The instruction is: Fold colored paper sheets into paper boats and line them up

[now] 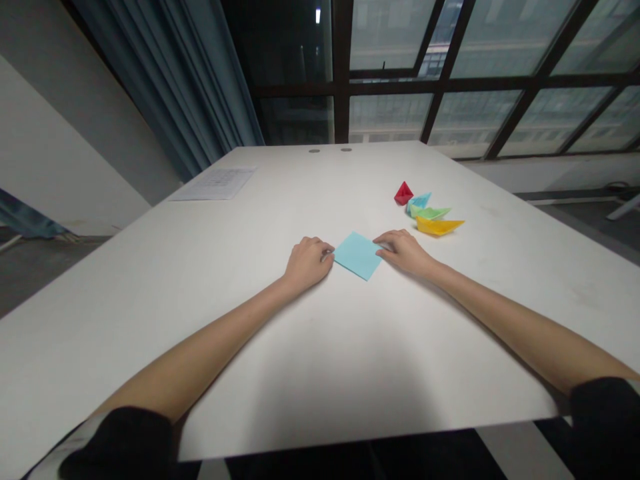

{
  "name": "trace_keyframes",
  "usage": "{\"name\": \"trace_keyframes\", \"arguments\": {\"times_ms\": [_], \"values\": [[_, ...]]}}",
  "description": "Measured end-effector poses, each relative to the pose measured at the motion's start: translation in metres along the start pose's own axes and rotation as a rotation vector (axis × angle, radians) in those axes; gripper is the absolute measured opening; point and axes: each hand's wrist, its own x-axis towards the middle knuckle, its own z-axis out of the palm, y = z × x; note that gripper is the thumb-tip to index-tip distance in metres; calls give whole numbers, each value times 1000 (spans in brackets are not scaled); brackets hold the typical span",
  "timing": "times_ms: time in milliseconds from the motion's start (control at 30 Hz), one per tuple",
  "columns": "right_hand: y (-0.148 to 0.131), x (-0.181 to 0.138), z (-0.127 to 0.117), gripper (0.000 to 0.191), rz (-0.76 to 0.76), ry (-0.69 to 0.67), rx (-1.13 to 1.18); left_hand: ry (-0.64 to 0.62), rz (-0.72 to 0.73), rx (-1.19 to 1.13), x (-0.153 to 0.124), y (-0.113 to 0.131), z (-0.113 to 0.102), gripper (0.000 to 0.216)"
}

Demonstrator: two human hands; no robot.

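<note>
A light blue square of origami paper (357,256) is turned with its corners out, over the middle of the white table. My left hand (309,262) pinches its left corner, with the thumb and curled fingers closed together. At the right corner, my right hand (404,252) has its thumb and fingers on the paper's edge, holding it from that side. Beyond my right hand sit folded paper boats: a yellow one (440,227) nearest, then a green one (429,212), a light blue one (419,201) and a red one (403,193).
The white table (310,347) reaches toward the windows (390,113). A printed sheet (216,183) lies at its far left edge. Two round grommets (314,151) are set near the far edge. A blue curtain (185,80) hangs behind on the left.
</note>
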Motion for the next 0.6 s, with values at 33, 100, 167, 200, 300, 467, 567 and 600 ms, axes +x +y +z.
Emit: {"name": "trace_keyframes", "arguments": {"times_ms": [33, 100, 167, 200, 300, 467, 567, 600], "values": [[-3, 0, -1, 26, 17, 15, 27, 10, 1, 7, 0, 0, 0, 26], [-8, -2, -3, 23, 65, 42, 104, 16, 1, 9, 1, -1, 0, 24], [-12, -3, -3, 18, 105, 53, 218, 7, 8, -18, 1, -2, 1, 25], [-12, -3, -3, 16, 114, 48, 279, 2, 16, -37, 1, -3, 1, 25], [-13, -4, -3, 14, 89, -2, 401, 11, 79, -60, 0, -3, 0, 23], [-15, -5, -7, 29, -89, -79, 324, 9, 243, 32, -2, 0, -2, 25], [-18, -5, -10, 36, -244, -129, 214, -11, 277, 62, -3, 2, -2, 26], [-20, -5, -10, 37, -278, -138, 179, -13, 269, 59, -3, 2, -2, 25]]}}
